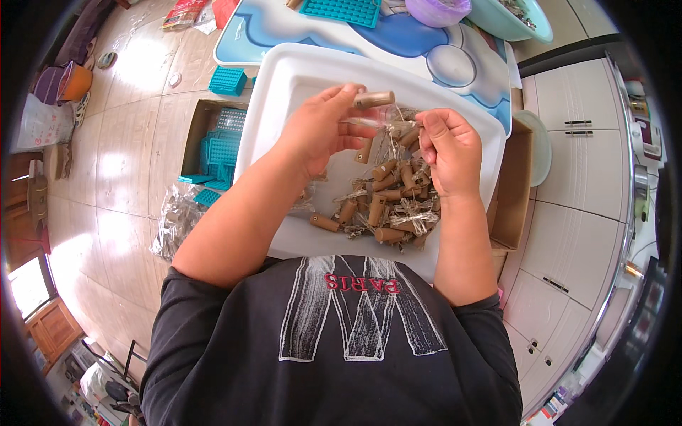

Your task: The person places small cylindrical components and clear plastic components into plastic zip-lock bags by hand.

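Observation:
My left hand [323, 128] is closed around one end of a brown cork-shaped stopper light [375, 100], held level above a white plastic tub [273, 78]. Thin wire trails from this stopper toward my right hand [453, 149], whose thumb and forefinger pinch a fine wire strand. Beneath both hands lies a heap of similar stopper lights [376, 207] with bundles of silvery wire [415, 213] tangled among them. A single stopper [324, 222] rests at the heap's near left side. Clear plastic partly shows beside my left fingers.
Left of the tub, a cardboard box [186, 142] holds teal plastic trays [224, 150]. Clear plastic bags [174, 226] lie nearby. Beyond stands a blue-and-white table [334, 42] with a purple bowl [438, 10] and pale green basin [501, 21]. Another cardboard box [513, 188] stands right.

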### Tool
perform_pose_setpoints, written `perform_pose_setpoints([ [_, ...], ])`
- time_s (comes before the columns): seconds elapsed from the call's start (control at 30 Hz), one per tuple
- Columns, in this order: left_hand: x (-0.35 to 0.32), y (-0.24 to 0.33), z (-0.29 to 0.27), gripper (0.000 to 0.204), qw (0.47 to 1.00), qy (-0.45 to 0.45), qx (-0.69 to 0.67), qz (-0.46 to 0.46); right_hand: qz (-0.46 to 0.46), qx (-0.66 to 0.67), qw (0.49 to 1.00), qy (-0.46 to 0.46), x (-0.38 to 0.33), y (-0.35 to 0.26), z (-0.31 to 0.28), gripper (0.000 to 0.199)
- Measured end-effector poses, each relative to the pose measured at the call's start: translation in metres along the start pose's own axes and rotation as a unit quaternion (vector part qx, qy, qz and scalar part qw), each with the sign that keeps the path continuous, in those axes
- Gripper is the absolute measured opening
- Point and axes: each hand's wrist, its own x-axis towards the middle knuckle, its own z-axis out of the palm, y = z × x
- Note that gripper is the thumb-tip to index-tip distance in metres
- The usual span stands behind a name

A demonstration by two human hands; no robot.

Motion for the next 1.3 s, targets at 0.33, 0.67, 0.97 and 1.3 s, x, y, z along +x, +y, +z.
perform_pose_setpoints([
  [0.33,-0.001,-0.01,0.001,0.035,0.935,-0.157,0.225,0.225,0.049,0.035,0.997,0.056,0.002,-0.003,0.0,0.021],
  [0.67,-0.002,-0.005,0.002,0.016,0.965,-0.102,0.187,0.154,0.064,0.01,0.998,0.021,-0.002,-0.003,0.008,0.022],
  [0.97,-0.001,-0.014,0.002,0.017,0.838,-0.028,0.4,0.37,0.078,0.022,0.997,0.011,-0.003,-0.003,0.01,0.021],
  [1.3,-0.002,-0.006,0.006,0.027,0.961,-0.091,0.192,0.177,0.093,0.03,0.995,0.013,-0.002,-0.004,0.009,0.019],
])
